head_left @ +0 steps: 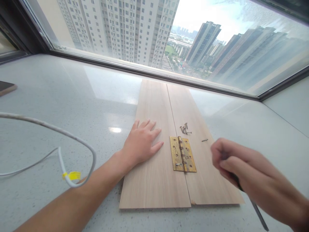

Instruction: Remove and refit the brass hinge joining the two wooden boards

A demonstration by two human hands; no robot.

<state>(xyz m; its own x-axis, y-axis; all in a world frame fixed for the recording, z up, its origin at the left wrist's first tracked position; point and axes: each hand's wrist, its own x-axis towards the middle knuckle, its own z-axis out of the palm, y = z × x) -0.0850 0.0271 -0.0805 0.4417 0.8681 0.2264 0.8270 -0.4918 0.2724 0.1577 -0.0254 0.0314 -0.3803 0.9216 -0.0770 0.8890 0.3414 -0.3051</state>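
My left hand (142, 141) lies flat on the left wooden board (152, 187), its fingers spread. To its right a brass hinge (182, 154) straddles the seam between that board and the right wooden board (207, 187). A screw (178, 164) lies or stands at the hinge's lower left hole; which, I cannot tell. Several loose screws (185, 129) are heaped just above the hinge, and a single screw (204, 140) lies off to the right. Slightly blurred, my right hand (251, 174) is closed around a screwdriver (259, 216), whose metal shaft points down toward the lower right; its handle is mostly hidden.
Both boards rest on a pale speckled sill (106, 106). A white cable (90, 151) with a yellow tag (73, 175) loops over my left forearm. A dark flat object (6, 87) sits at the left edge. Behind the boards runs the window frame (120, 69).
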